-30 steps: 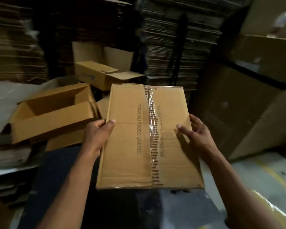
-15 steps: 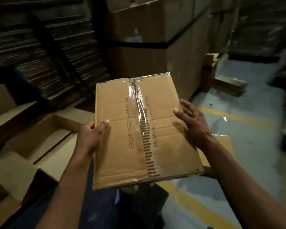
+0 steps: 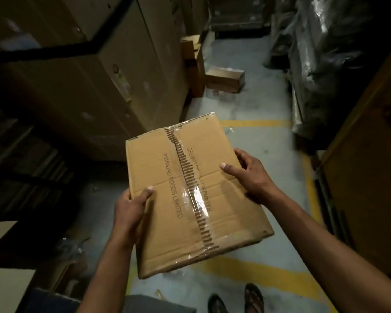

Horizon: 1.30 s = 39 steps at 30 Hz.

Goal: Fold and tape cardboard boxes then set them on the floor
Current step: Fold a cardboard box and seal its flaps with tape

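The flat brown cardboard box (image 3: pixel 190 195), its centre seam sealed with a clear tape strip (image 3: pixel 190 188), is held in the air above the grey concrete floor (image 3: pixel 253 136). The left hand (image 3: pixel 129 206) grips the box's left edge, thumb pressed on top; the right hand (image 3: pixel 248 175) grips the right edge the same way, fingers curled under. The folding and taping look finished, so the step in hand is setting it down. To do it well, keep both grips even so the box stays level, lower it rather than drop it, and aim for the bare floor beyond the box, inside the yellow painted line (image 3: pixel 255 123). Release only once its underside rests flat, short of the small open carton (image 3: pixel 226 79) farther beyond.
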Available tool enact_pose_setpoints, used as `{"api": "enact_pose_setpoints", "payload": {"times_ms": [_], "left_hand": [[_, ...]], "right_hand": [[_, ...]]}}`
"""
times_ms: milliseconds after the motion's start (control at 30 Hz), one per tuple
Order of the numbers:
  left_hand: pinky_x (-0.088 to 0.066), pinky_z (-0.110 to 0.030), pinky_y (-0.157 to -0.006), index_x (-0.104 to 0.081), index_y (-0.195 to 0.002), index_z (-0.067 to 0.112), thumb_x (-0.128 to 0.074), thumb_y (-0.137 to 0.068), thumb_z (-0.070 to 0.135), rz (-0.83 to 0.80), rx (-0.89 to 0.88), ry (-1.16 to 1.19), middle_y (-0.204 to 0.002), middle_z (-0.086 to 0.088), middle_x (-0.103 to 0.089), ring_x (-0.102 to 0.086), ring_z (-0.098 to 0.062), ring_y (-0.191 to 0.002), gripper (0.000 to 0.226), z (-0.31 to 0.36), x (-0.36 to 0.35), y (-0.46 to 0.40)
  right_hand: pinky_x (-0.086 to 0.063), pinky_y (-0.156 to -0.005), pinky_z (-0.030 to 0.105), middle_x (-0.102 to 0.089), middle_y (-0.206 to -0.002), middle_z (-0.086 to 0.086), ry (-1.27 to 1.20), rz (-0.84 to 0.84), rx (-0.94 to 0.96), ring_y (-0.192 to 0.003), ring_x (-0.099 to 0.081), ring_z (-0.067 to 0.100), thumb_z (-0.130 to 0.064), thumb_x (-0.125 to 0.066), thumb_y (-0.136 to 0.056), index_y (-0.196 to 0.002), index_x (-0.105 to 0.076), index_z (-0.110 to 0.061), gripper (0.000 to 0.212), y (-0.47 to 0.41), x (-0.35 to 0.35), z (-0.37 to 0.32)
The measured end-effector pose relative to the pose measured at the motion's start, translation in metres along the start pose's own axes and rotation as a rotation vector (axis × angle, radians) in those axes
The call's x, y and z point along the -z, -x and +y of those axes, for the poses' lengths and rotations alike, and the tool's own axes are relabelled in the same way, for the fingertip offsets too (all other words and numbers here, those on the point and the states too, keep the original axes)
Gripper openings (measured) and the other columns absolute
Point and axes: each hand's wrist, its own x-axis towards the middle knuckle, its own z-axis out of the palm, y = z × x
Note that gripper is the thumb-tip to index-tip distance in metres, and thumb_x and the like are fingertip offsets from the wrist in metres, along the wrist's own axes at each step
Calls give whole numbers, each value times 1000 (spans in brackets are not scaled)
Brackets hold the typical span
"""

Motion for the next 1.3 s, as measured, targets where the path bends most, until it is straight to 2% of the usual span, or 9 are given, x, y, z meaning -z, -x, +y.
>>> {"api": "enact_pose_setpoints", "payload": {"times_ms": [267, 400, 467, 633, 833, 967, 1100, 1233, 1300], "left_hand": [[-57, -49, -93, -72, -116, 21, -71, -74, 64, 0, 176, 10, -107, -6, -75, -70, -31, -95, 60, -37, -104, -140], [-49, -47, -101, -49, -138, 21, -72, -82, 60, -28, 230, -128, -128, -9, -65, -63, -39, -116, 72, -34, -159, -207], [-50, -50, -103, -42, -141, 20, -74, -84, 54, -90, 255, -120, -133, -10, -62, -61, -37, -119, 74, -28, -184, -236], [-51, -48, -98, -42, -137, 18, -75, -86, 52, -182, 319, -172, -130, -7, -60, -60, -35, -118, 70, -43, -242, -314], [-56, -52, -97, -51, -130, 29, -72, -76, 61, -223, 314, -228, -120, 2, -67, -65, -26, -106, 66, -102, -338, -405], [-55, -43, -93, -57, -128, 26, -71, -80, 43, -235, 312, -334, -117, 1, -69, -65, -26, -103, 53, -158, -398, -455], [-58, -50, -92, -59, -126, 26, -63, -68, 46, -280, 296, -413, -115, 2, -70, -67, -24, -100, 62, -210, -441, -503], [-53, -54, -100, -40, -139, 24, -73, -84, 41, -246, 273, -430, -131, -3, -62, -62, -32, -117, 66, -243, -471, -531], [-51, -58, -102, -23, -148, 25, -76, -87, 39, -229, 273, -467, -142, -8, -52, -57, -36, -125, 82, -257, -482, -532]], "right_hand": [[-56, -97, 38, -73, -122, -5, 194, 30, -327, -107, -70, 15, -28, -78, -89, -132, -67, -29, 45, -118, 25, 48], [-50, -107, 49, -61, -128, 5, 332, 90, -448, -116, -61, 29, -54, -82, -59, -122, -56, -52, 68, -211, 36, 114], [-51, -107, 49, -64, -126, 3, 344, 127, -489, -115, -64, 26, -57, -82, -50, -121, -59, -44, 76, -263, 50, 153], [-51, -93, 37, -69, -122, 3, 304, 152, -576, -110, -66, 24, -20, -76, -89, -130, -61, -14, 44, -325, 42, 142], [-54, -100, 53, -67, -123, 0, 324, 170, -629, -109, -65, 26, -30, -74, -89, -134, -54, -28, 49, -399, 77, 274], [-55, -99, 54, -68, -124, -2, 346, 104, -663, -108, -66, 25, -29, -73, -85, -134, -53, -32, 54, -438, 104, 365], [-53, -103, 54, -64, -130, -1, 376, 37, -657, -113, -64, 26, -27, -71, -90, -140, -51, -30, 54, -479, 117, 432], [-55, -98, 50, -62, -127, 0, 506, -39, -671, -113, -63, 29, -32, -68, -94, -140, -43, -29, 52, -511, 109, 475], [-56, -94, 47, -60, -127, 4, 663, -98, -617, -113, -63, 31, -35, -68, -93, -149, -31, -26, 67, -514, 101, 493]]}}
